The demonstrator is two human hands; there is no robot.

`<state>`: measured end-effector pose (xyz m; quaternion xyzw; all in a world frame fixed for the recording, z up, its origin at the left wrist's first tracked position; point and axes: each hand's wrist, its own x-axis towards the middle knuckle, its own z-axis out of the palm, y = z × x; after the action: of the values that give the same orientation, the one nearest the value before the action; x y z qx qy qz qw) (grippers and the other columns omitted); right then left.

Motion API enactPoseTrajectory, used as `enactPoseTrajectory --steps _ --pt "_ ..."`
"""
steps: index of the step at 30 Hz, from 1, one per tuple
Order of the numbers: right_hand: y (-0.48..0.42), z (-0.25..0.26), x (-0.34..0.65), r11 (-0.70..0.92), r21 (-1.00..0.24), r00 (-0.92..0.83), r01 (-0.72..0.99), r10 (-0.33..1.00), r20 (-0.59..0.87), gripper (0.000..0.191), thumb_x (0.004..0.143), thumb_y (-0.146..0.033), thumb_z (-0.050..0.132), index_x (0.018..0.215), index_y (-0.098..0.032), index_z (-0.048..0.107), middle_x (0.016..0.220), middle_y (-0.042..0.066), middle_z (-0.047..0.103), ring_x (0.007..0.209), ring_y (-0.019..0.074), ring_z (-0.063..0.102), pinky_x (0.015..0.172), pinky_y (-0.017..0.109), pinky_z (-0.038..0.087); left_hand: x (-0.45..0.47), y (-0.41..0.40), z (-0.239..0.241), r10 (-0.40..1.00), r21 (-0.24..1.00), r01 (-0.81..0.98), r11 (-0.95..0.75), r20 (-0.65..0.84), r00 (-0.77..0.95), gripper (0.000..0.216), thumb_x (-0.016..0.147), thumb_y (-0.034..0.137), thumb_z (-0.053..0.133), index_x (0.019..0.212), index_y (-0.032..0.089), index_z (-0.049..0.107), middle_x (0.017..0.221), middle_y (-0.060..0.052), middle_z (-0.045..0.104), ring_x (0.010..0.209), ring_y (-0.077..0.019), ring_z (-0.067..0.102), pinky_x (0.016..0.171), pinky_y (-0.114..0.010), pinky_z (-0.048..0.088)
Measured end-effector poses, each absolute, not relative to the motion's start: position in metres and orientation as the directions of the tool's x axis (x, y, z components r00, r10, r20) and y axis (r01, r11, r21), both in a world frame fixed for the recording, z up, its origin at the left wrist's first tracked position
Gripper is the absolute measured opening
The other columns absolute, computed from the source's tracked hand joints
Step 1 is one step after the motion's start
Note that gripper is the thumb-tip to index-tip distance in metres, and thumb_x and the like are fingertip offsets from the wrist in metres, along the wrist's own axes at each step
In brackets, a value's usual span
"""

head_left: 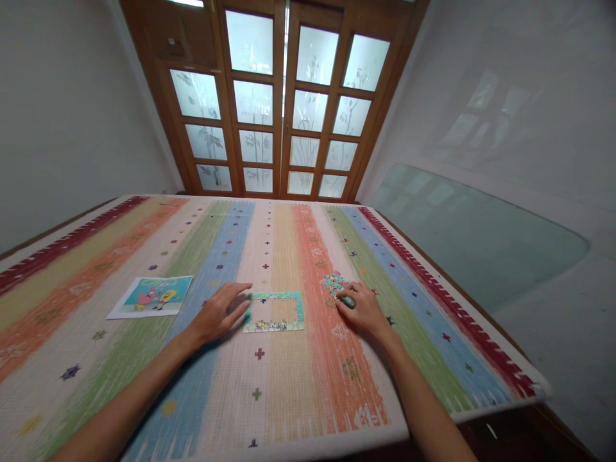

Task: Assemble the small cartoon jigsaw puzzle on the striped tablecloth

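I have the left hand (220,313) loosely spread beside the puzzle (275,326). My right hand (364,309) curls at the pieces (333,281); I can't tell whether its fingers grip one.

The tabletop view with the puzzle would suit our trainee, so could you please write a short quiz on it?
1. Which hand is nearer the loose puzzle pieces: a) left; b) right?
2. True or false: the striped cloth shows inside the puzzle border.
3. Fill in: the printed picture lies to the ___ of the left hand.

Key: 1. b, the right hand; 2. true; 3. left.
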<state>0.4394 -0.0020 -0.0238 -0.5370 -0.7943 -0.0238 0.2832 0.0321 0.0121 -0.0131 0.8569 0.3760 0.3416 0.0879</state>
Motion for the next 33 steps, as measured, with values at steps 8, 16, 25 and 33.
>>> enactPoseTrajectory --steps 8,16,25,33 --pt "-0.004 -0.029 0.438 0.455 -0.280 -0.286 0.845 0.828 0.481 0.010 0.087 -0.024 0.063 0.090 -0.022 0.073 0.095 0.009 0.070 0.094 0.0263 0.061 0.090 0.042 0.048 0.031 0.014 -0.030 0.736 0.419 0.611 -0.671 0.477 0.481 0.036 0.100 0.037 0.052 0.132 0.020 0.054 0.125 -0.012 0.066 0.116 -0.0272 0.063 0.102 -0.046 0.052" --pt "-0.003 -0.029 0.443 0.427 -0.219 -0.284 0.877 0.830 0.481 0.014 0.090 -0.026 0.062 0.095 -0.022 0.075 0.096 0.009 0.069 0.097 0.0264 0.061 0.090 0.040 0.048 0.027 0.018 -0.034 0.744 0.423 0.615 -0.665 0.443 0.501 0.040 0.098 0.042 0.054 0.131 0.021 0.056 0.127 -0.012 0.067 0.119 -0.0290 0.062 0.106 -0.049 0.049" --pt "-0.004 -0.026 0.443 0.367 -0.121 -0.274 0.922 0.841 0.467 0.015 0.087 -0.027 0.064 0.095 -0.020 0.075 0.098 0.012 0.069 0.097 0.0287 0.060 0.087 0.040 0.047 0.025 0.017 -0.032 0.735 0.407 0.616 -0.675 0.447 0.510 0.038 0.098 0.041 0.054 0.130 0.020 0.057 0.125 -0.012 0.067 0.118 -0.0283 0.062 0.104 -0.047 0.050" --pt "-0.004 -0.026 0.443 0.420 -0.155 -0.307 0.894 0.827 0.471 0.014 0.088 -0.025 0.062 0.094 -0.020 0.074 0.098 0.012 0.069 0.095 0.0278 0.060 0.088 0.040 0.047 0.026 0.015 -0.027 0.750 0.438 0.609 -0.661 0.424 0.509 0.038 0.097 0.042 0.054 0.127 0.021 0.058 0.122 -0.012 0.068 0.115 -0.0287 0.063 0.104 -0.048 0.051"
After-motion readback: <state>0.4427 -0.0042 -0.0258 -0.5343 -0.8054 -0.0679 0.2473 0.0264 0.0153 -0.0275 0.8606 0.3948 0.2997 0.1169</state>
